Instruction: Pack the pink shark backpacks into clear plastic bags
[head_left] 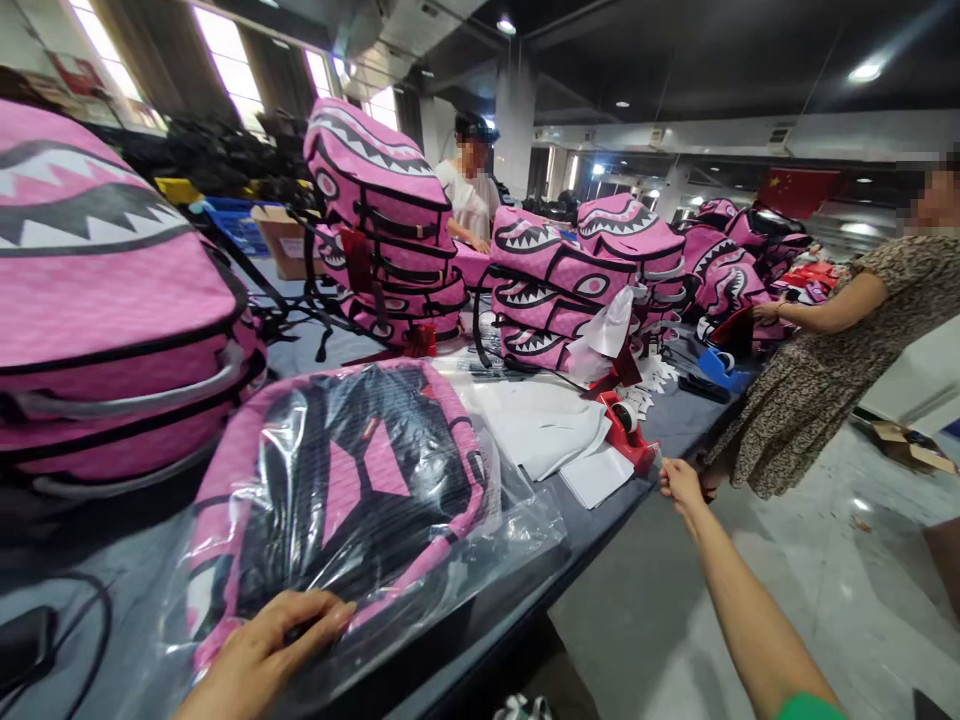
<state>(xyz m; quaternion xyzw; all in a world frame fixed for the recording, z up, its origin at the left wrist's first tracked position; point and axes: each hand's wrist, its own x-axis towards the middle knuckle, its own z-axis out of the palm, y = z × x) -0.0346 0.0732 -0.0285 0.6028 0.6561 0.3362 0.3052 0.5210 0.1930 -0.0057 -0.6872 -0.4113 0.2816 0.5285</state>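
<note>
A pink backpack with black straps lies back-up inside a clear plastic bag point(352, 490) on the grey table point(675, 420). My left hand point(277, 640) rests flat on the bag's near end, fingers stretched over the plastic. My right hand point(679, 482) reaches far to the right and touches the table's edge beside a red tape dispenser point(626, 425). Its fingers are curled and mostly hidden. White sheets point(547, 425) lie between the bagged backpack and the dispenser.
Stacks of pink shark-mouth backpacks point(390, 230) stand on the table at left point(97, 300), middle and right point(555, 290). One person in a patterned dress point(817, 390) stands at the right; another in white point(469, 195) works behind. A blue tape dispenser point(720, 365) lies further along.
</note>
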